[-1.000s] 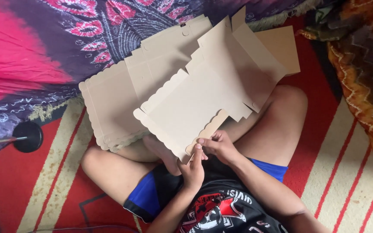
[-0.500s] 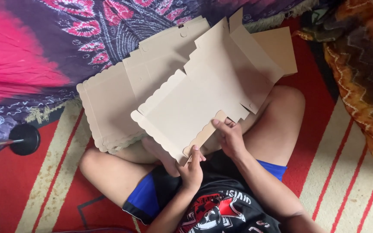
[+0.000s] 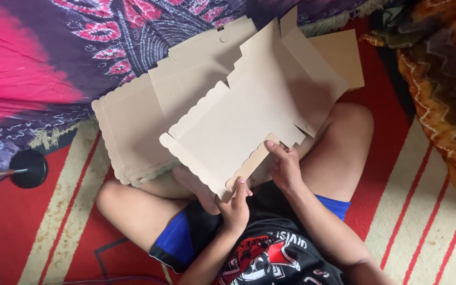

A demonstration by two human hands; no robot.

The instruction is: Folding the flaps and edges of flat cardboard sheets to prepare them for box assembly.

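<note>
Head view: left hand (image 3: 236, 203) and right hand (image 3: 285, 166) pinched the scalloped flap of a flat cardboard blank (image 3: 233, 134), stack (image 3: 133, 132) at nine o'clock.

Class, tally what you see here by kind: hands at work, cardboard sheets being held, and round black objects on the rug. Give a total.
Hands: 2, left hand and right hand
Held cardboard sheet: 1
Round black object: 1
Total: 4

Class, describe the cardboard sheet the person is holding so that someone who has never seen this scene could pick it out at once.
Start at the red striped rug and the crossed legs on it. Above the lap, the left hand and right hand grip a flat box blank. Unlike the stack of blanks behind, it is lifted and has its scalloped near flap folded.
</note>
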